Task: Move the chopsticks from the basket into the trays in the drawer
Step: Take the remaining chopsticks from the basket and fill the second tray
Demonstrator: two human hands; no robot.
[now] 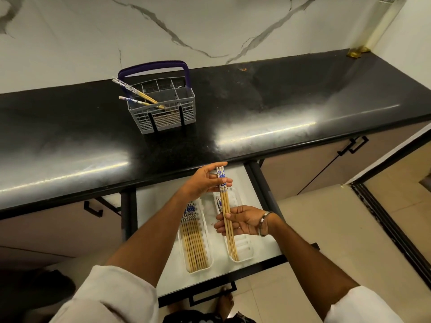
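Note:
A grey wire basket (pixel 184 108) with a purple handle stands on the black counter, and several blue-topped wooden chopsticks (pixel 134 92) lean out of its left side. Below, the white drawer (pixel 254 183) is open with two white trays. The left tray (pixel 207 229) holds several chopsticks (pixel 192 241) side by side. Over the right tray (pixel 245 250) I hold a small bundle of chopsticks (pixel 225 206). My left hand (pixel 205 180) pinches its patterned top end, my right hand (pixel 242 221) grips its wooden lower part.
The black counter (pixel 256 108) runs left to right under a marble wall. Closed cabinet doors with black handles (pixel 353 144) flank the drawer. The drawer's black front handle (pixel 212 297) sits near my bare feet on the tiled floor.

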